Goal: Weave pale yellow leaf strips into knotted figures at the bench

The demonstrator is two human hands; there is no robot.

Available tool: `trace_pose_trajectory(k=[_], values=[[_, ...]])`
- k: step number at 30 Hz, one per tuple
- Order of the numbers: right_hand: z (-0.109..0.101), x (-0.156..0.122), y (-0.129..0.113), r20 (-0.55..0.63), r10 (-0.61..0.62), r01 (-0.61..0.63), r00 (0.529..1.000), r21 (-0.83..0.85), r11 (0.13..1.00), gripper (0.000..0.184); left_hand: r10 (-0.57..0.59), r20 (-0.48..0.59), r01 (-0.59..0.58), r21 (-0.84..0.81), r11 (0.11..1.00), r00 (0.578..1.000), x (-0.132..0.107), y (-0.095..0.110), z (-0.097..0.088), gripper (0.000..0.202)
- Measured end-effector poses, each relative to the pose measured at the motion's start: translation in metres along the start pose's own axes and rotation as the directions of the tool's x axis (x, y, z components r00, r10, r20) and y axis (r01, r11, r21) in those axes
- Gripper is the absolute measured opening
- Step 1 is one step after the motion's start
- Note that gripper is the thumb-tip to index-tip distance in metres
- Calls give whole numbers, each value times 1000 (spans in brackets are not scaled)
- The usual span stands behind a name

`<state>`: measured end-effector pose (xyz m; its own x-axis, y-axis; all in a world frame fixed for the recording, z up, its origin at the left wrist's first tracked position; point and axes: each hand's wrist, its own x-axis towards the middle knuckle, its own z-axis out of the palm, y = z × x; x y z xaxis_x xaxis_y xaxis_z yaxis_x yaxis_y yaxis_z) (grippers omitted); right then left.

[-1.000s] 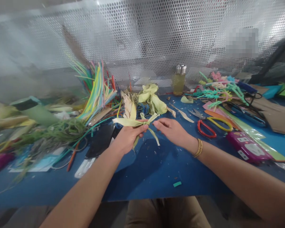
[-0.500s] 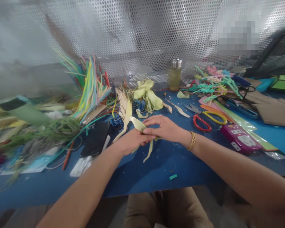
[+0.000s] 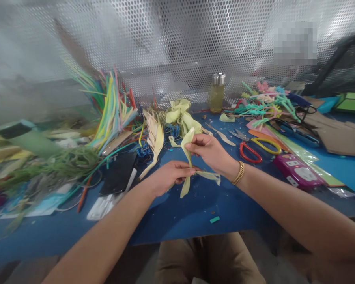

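Observation:
A pale green corn husk point(image 3: 187, 148) is held up in front of me over the blue table. Low on it, where its strips meet, my left hand point(image 3: 170, 176) is closed in a pinch. Thumb and fingers of my right hand point(image 3: 209, 152) pinch its broad upper part. One strip hangs below my left fingers and another sticks out to the right. Just beyond my hands lie a dry husk bundle point(image 3: 154, 136) and a heap of green husks point(image 3: 180, 112).
To the right are scissors point(image 3: 256, 148) with red and yellow handles and a purple case point(image 3: 297, 171). A bottle point(image 3: 217, 96) stands by the perforated metal screen point(image 3: 189, 47). At left are a black phone-like slab point(image 3: 118, 173), green fibre point(image 3: 77, 161) and colourful stems point(image 3: 109, 110).
My right hand has moved up and away from my left, drawing the husk's broad end upright. One strip now points right. My left hand has stayed nearly in place.

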<state>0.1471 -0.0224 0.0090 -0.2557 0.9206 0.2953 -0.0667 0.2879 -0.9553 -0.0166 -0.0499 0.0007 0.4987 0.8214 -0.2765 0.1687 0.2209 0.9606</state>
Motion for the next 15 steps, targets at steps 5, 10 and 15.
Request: trace_pose_trajectory(k=[5, 10, 15], values=[[-7, 4, 1, 46, -14, 16, 999, -52, 999, 29, -2, -6, 2, -3, 1000, 1000, 1, -1, -2, 30], [-22, 2, -8, 155, 64, 1, 986, -388, 922, 35, 3, -80, -17, -179, 984, 997, 4, 0, -11, 32], [-35, 1, -15, 378, 106, 186, 920, -657, 731, 37, -11, -194, -41, -265, 963, 981, 7, 0, -17, 26]])
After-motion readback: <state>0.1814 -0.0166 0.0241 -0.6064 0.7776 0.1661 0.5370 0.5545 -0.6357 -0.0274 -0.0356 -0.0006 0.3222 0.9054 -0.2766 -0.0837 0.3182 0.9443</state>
